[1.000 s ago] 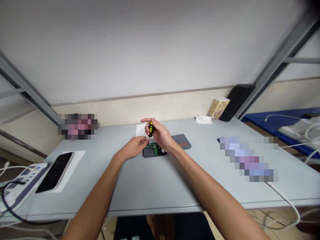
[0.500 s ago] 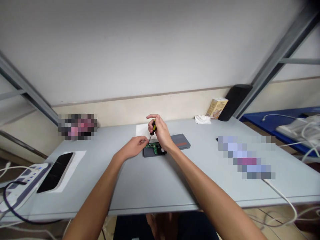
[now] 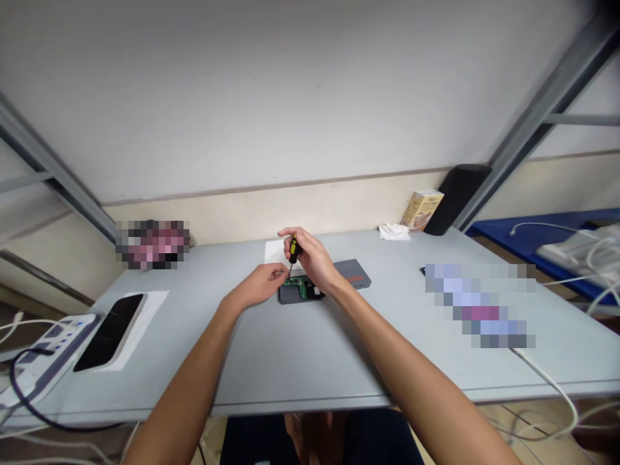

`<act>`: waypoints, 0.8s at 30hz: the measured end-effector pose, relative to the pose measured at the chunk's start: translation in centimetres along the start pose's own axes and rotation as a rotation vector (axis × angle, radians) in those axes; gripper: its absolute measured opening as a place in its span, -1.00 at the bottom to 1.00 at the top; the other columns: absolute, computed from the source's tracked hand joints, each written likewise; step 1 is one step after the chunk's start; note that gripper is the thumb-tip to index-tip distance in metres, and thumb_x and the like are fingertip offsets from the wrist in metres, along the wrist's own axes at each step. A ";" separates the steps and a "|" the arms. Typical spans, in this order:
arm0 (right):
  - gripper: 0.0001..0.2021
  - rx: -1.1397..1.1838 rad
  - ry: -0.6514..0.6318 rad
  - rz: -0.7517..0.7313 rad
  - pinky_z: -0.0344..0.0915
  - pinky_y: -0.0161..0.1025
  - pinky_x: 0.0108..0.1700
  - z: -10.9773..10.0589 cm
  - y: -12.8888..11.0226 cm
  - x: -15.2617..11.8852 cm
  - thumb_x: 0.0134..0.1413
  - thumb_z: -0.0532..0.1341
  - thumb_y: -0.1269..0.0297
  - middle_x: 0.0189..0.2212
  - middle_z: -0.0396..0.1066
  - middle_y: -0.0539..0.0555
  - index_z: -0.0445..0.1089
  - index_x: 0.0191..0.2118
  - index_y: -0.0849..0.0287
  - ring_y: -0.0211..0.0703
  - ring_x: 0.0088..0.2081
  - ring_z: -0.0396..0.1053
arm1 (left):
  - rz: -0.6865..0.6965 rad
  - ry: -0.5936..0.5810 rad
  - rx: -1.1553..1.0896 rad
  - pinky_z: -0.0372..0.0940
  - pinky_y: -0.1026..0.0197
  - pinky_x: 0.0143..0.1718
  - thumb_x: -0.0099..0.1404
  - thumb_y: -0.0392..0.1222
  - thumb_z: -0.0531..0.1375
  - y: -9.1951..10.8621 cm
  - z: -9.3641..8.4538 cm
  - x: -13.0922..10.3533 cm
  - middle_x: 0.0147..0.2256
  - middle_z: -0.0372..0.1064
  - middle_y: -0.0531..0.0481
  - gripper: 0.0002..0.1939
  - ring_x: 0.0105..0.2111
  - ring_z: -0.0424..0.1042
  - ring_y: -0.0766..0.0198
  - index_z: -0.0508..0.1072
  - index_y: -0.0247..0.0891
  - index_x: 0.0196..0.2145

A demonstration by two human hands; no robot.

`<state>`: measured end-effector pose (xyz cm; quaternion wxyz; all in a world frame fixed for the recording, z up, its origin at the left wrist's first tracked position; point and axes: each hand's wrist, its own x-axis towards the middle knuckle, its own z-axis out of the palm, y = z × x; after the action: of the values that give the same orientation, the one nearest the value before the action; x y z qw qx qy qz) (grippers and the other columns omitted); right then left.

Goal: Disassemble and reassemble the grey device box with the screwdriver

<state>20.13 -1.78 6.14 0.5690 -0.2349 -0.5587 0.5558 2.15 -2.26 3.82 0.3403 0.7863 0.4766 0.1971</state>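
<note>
A dark case (image 3: pixel 290 294) with a green circuit board (image 3: pixel 303 286) in it lies on the grey table (image 3: pixel 285 361). My right hand (image 3: pixel 310 255) is closed on a black and yellow screwdriver (image 3: pixel 294 249), its index finger stretched out past the handle. The shaft points down to the board's upper left part. At the case's upper left corner is my left hand (image 3: pixel 271 279), its fingers closed together near the screwdriver tip; anything between them is too small to make out. A grey cover (image 3: pixel 356 274) with a reddish mark lies behind my right wrist.
White paper (image 3: pixel 274 250) lies behind the case. At the left are a black phone (image 3: pixel 110 332) and a white power strip (image 3: pixel 53 352). Crumpled tissue (image 3: pixel 394 231), a yellow box (image 3: pixel 422 210) and a black cylinder (image 3: pixel 458 199) stand at the back right. A blurred object (image 3: pixel 477 307) with a cable lies right.
My right hand has shifted slightly left, and the screwdriver handle now stands more upright. My left hand has stayed at the case's corner.
</note>
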 end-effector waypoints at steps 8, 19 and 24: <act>-0.48 -0.023 0.096 -0.011 0.14 -0.28 -0.41 0.4 0.0 -0.2 0.10 0.30 -0.32 -0.61 0.18 -0.18 0.19 -0.29 0.03 -0.29 -0.55 0.17 | 0.000 -0.003 -0.003 0.09 0.24 -0.37 0.42 0.05 0.07 -0.1 0.1 0.1 -0.44 0.24 0.08 -0.68 -0.45 0.18 0.27 0.41 -0.24 -0.32; -0.53 -0.102 0.123 -0.123 0.38 -0.17 -0.14 0.0 -1.5 -0.2 0.17 0.27 -0.28 -0.33 0.45 0.02 0.46 -0.11 0.04 -0.15 -0.25 0.46 | -0.006 -0.012 0.019 0.11 0.24 -0.37 0.42 0.05 0.06 0.5 -0.2 -0.2 -0.46 0.24 0.07 -0.67 -0.44 0.18 0.26 0.44 -0.24 -0.30; -0.62 -0.404 0.157 -0.261 0.35 -0.14 -0.16 -3.4 -6.2 -1.2 0.24 0.26 -0.18 -0.29 0.47 0.05 0.53 -0.09 0.01 -0.12 -0.27 0.42 | -0.048 -0.038 0.045 0.16 0.23 -0.35 0.45 0.17 0.05 0.9 -0.6 -0.4 -0.42 0.31 0.04 -0.57 -0.42 0.24 0.24 0.52 -0.22 -0.19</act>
<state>25.74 -3.31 10.34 0.6190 -0.3122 -0.6382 0.3348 2.10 -2.65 4.88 0.3360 0.7857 0.4931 0.1633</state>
